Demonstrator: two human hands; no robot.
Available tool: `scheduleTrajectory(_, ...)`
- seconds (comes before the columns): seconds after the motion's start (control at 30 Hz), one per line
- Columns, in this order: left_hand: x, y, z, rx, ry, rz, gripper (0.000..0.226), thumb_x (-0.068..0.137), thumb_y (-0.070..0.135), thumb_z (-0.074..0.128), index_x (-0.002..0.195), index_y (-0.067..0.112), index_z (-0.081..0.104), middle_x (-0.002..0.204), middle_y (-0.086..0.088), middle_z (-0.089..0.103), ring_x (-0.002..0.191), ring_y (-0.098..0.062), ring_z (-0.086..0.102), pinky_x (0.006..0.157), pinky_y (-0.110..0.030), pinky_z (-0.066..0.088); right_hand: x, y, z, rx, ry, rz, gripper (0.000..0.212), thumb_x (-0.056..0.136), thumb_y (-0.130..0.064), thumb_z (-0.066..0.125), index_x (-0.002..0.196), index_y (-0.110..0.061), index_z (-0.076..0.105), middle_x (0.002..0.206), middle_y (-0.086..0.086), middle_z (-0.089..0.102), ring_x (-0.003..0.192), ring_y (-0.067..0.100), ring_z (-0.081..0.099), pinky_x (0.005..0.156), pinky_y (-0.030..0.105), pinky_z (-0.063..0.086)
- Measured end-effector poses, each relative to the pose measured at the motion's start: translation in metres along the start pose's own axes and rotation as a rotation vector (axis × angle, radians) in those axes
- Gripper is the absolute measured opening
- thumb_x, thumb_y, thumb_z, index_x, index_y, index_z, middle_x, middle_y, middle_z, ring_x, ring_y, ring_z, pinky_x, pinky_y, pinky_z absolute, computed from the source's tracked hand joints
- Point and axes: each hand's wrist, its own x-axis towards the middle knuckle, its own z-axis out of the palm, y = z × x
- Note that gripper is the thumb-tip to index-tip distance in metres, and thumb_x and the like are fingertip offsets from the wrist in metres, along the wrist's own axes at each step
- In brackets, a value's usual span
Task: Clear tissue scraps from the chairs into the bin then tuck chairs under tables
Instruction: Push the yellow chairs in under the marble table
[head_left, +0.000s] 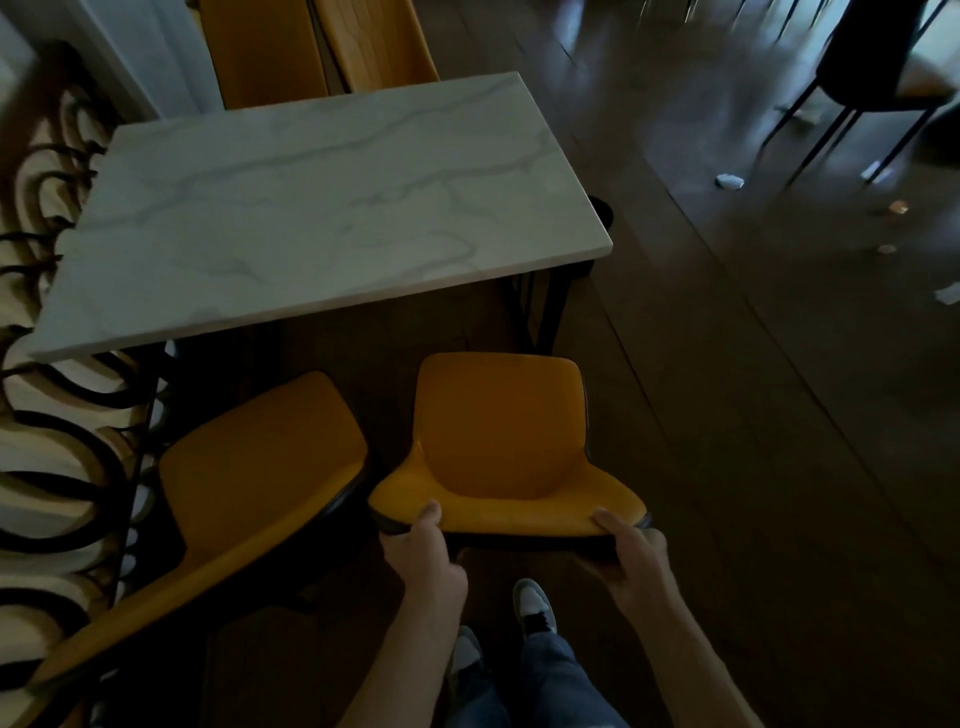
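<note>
We count one marble desk (322, 208). Near us stand two yellow chairs: one (498, 447) in front of us and one (249, 478) to its left. Two more yellow chair backs (270, 47) (379, 41) show beyond the desk's far edge, making four yellow chairs. One dark chair (878, 57) stands at upper right. On the floor (727, 415) we count perhaps five pale scraps, the clearest (729, 181) near that dark chair; the blur leaves the number unsure. We see two hands, left (426, 551) and right (631, 556), and two shoes (532, 605) (465, 652).
</note>
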Motion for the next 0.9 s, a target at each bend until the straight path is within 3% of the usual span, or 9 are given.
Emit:
scheduleTrajectory(0.37,-0.011,-0.026,0.039,-0.056,0.099,0.039,0.058,0.089,0.009,0.069,0.141,0.021,0.046,0.143,-0.014,0.051,0.128,-0.041,0.05,0.102,-0.062,0.043,0.03,-0.054,-0.009,-0.058,-0.046,0.02,0.039,0.087,-0.007,0.066,0.122,-0.005,0.05,0.119,0.02,0.058,0.105,0.034,0.062,0.078,0.05,0.058)
scheduleTrajectory(0.5,-0.01,-0.027,0.056,-0.096,0.122,0.032,0.057,0.09,0.009,0.068,0.141,0.024,0.047,0.141,-0.012,0.051,0.125,-0.04,0.051,0.099,-0.06,0.045,0.041,-0.073,-0.004,-0.091,-0.106,0.006,0.029,0.09,-0.006,0.062,0.117,-0.005,0.052,0.116,0.019,0.059,0.106,0.034,0.061,0.091,0.054,0.053)
scheduleTrajectory(0.73,-0.009,-0.025,0.096,-0.067,0.1,0.116,0.06,0.09,0.022,0.069,0.144,0.025,0.043,0.141,-0.011,0.051,0.125,-0.039,0.051,0.096,-0.059,0.048,0.068,-0.117,0.018,-0.128,-0.14,-0.042,0.015,0.091,-0.006,0.061,0.105,-0.01,0.055,0.11,0.016,0.061,0.101,0.032,0.062,0.078,0.048,0.055)
scheduleTrajectory(0.9,0.003,-0.008,0.117,-0.062,0.038,0.133,0.063,0.089,0.023,0.071,0.145,0.028,0.04,0.139,-0.011,0.051,0.121,-0.039,0.052,0.087,-0.053,0.052,0.085,-0.137,0.039,-0.11,-0.188,-0.046,0.013,0.092,-0.006,0.06,0.104,-0.009,0.056,0.111,0.016,0.061,0.102,0.031,0.062,0.083,0.05,0.055)
